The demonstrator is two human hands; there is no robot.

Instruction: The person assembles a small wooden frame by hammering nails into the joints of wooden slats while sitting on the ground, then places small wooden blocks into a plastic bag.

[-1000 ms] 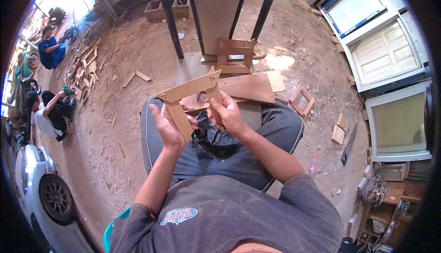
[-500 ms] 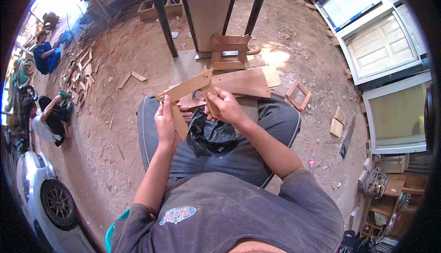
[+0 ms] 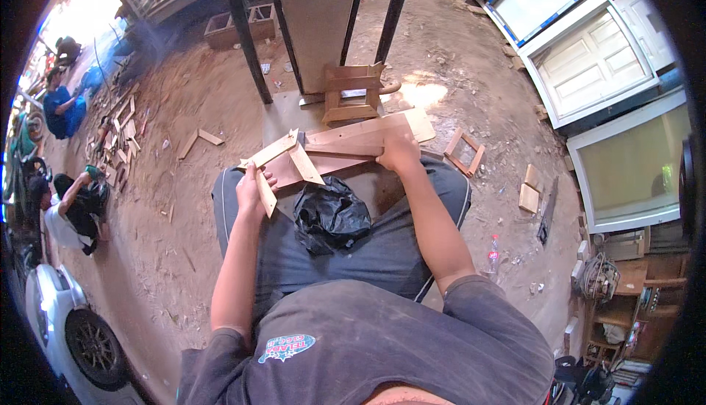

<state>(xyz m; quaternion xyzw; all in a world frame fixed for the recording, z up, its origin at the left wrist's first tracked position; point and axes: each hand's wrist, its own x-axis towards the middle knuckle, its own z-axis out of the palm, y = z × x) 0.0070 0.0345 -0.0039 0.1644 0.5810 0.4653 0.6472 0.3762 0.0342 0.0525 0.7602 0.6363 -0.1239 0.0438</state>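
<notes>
Pinching the near-L corner of a three-pc wooden frame (image 3: 272,151), the L hand (image 3: 259,190) has fingers curled round the L leg by the joint; grip looks closed & firm. R hand (image 3: 399,149) is on the R part of a long brown board (image 3: 338,137), thumb by the near edge; most fingers hidden, so can't tell if it's clamped or just resting. To do this well: hold the frame close to the joint, not at a leg tip, so the corners don't get wrenched; w/ one hand on it, take its weight fully before any shift of the board, & span the board's width so it won't tip. Frame's above the L thigh (image 3: 229,206), up & L of the black plastic bag (image 3: 332,217), overlapping the boards in view; contact w/ them unclear. Long axis = the crosspiece, running near-L to far-R, pointed tip at the far-R end. Both legs point back twd the person, R one slanting more to the R, open side facing the bag. Board's long axis goes approx L–R, R end a bit farther off. Beyond it, a small brown frame (image 3: 348,114); farther R, a square frame (image 3: 476,161) on the ground (image 3: 158,206).
</notes>
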